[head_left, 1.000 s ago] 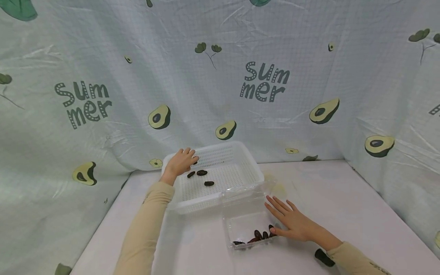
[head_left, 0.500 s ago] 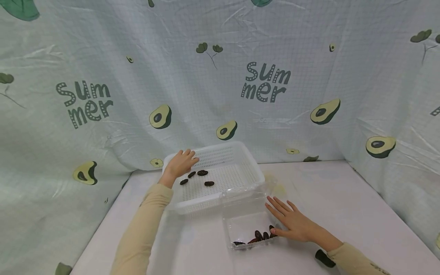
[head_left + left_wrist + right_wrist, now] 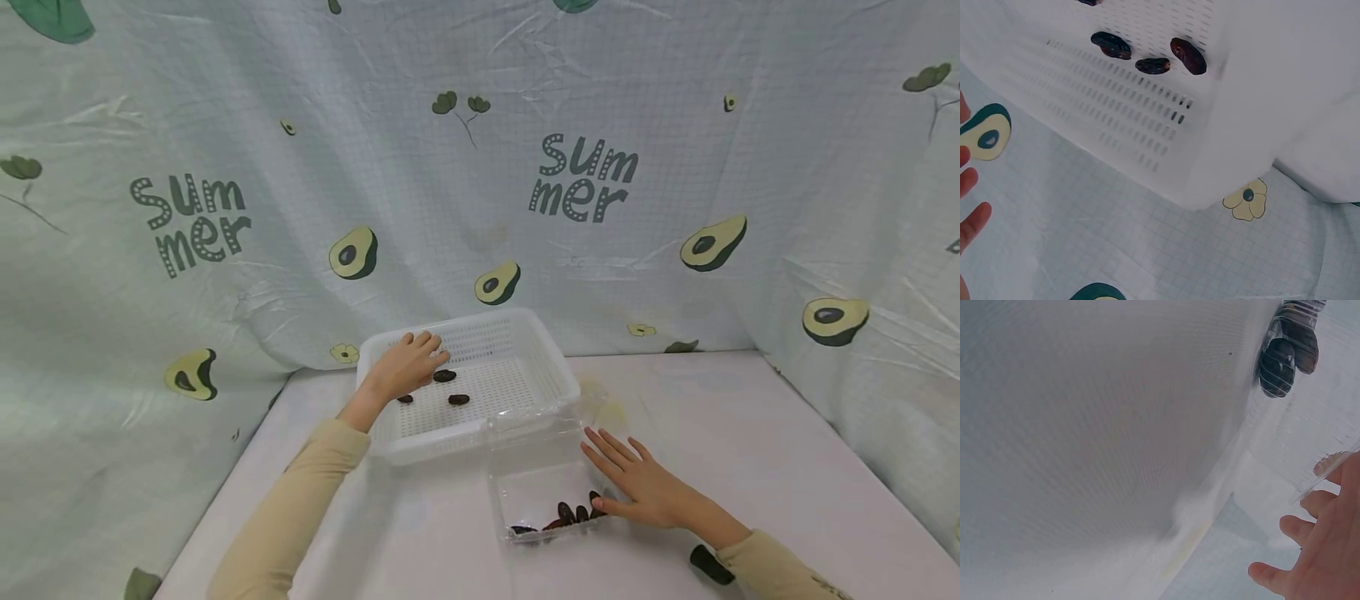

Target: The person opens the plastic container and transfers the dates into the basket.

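"Which step are you on?"

"Steadying on the near side and reaching on the far side, I'd judge. Closest to you, the clear box [image 3: 536, 487] has a few dark dates [image 3: 566, 512] lying along its near edge. Beyond it stands the white basket [image 3: 513, 383], with more dates [image 3: 445, 376] loose on its floor."

"What does your next move call for?"

"Probably a light fingertip pinch on one date in the basket, with the box kept from sliding."

"And your fingers?"

"Your right hand [image 3: 641, 487] is spread at the box's right side, fingers almost straight, gripping nothing; you can't tell from here whether the thumb touches a date. Farther out, your left hand [image 3: 405, 367] hangs over the basket's left part, fingers apart and loosely bent. The left wrist view shows nothing held by the fingers in sight."
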{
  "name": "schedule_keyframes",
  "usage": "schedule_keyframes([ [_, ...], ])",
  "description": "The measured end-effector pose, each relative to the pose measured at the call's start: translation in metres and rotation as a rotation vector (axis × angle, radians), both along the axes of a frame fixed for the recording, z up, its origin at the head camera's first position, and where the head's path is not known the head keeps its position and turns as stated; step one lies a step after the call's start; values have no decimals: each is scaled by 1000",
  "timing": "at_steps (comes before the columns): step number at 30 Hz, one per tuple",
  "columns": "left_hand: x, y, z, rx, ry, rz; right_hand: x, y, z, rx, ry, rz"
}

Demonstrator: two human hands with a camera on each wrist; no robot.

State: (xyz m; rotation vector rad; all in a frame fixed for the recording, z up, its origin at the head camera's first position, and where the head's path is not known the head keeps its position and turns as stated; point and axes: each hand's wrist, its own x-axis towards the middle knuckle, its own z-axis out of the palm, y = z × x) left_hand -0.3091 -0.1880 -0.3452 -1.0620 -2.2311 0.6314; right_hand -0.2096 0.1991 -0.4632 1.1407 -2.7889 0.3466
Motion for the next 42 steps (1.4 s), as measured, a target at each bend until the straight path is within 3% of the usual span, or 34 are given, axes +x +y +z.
schedule_keyframes([
  [14, 32, 17, 7, 45, 56, -149, 1, 2, 0, 9, -31, -12],
  [23, 61, 32, 15, 79, 112, -272, 1, 3, -1, 0, -21, -9],
  [33, 94, 52, 10, 50, 183, -450, 0, 1, -1, -13, 11, 6],
  [42, 111, 75, -2, 36, 186, -551, 0, 0, 1, 17, -9, -17],
])
